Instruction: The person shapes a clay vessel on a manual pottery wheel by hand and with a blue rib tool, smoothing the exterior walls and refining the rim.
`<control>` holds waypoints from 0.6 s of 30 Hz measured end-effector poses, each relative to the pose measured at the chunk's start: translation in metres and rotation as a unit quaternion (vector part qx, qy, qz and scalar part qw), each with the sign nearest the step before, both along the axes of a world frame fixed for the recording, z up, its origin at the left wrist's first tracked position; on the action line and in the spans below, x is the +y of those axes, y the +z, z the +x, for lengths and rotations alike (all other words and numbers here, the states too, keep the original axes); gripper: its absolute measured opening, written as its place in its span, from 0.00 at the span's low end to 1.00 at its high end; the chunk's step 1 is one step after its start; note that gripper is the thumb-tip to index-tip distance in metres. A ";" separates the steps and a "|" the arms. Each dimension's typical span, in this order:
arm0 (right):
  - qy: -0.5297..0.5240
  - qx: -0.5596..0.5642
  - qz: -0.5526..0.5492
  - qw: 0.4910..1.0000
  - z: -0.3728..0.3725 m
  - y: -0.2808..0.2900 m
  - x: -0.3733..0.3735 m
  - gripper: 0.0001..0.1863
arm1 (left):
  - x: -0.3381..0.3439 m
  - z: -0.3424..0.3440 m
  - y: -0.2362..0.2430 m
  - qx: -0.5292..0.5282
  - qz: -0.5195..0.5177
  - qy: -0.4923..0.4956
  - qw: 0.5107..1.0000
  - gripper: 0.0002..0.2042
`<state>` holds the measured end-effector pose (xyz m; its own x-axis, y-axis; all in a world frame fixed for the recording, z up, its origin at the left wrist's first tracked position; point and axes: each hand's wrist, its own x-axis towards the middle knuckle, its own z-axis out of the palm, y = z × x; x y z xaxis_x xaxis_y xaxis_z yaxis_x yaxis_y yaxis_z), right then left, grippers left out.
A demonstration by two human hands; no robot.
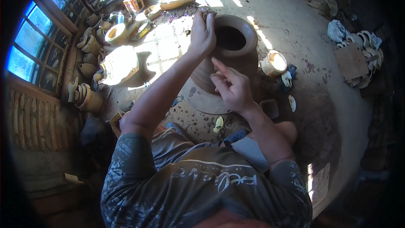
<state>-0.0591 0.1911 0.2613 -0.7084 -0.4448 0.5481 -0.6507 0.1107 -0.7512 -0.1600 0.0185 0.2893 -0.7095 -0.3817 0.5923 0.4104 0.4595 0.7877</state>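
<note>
A large round clay pot (249, 38) with a wide flared rim and a dark mouth stands in front of me on a round flat base (202, 101). My left hand (202, 36) is raised at the left of the rim, its fingers curled together at the top. Something small and dark shows at those fingertips, too unclear to name. Close to the near side of the pot is my right hand (233, 88), index finger stretched toward the wall, thumb apart and the other fingers partly bent. Nothing shows in it; whether the fingertip touches the clay, I cannot tell.
Right of the pot stands a light-coloured bucket (274, 63). A square container (269, 109) sits by my right knee. Several pots and a sunlit pale vessel (120, 65) line the window side. Curved clay pieces (367, 44) are piled far right. Crumbs of clay litter the floor.
</note>
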 end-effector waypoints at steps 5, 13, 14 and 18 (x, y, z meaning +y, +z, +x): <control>-0.047 -0.117 -0.085 0.988 -0.023 0.037 0.039 0.11 | -0.002 0.003 0.009 -0.082 0.067 -0.079 0.991 0.15; -0.051 -0.109 0.085 0.989 -0.083 0.101 0.019 0.13 | -0.032 -0.021 0.006 -0.044 0.002 -0.128 0.991 0.19; -0.021 -0.128 0.089 0.988 -0.092 0.103 0.012 0.13 | -0.034 -0.020 0.004 -0.017 0.032 -0.081 0.996 0.18; 0.057 -0.231 0.179 0.955 -0.116 0.111 -0.010 0.13 | -0.036 0.002 -0.030 0.031 0.054 0.056 0.996 0.16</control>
<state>-0.1749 0.1812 0.3728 -0.7731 -0.6341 -0.0132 -0.2817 0.3620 -0.8886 -0.1576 -0.0177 0.2596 -0.6214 -0.5202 0.5858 0.4111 0.4200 0.8091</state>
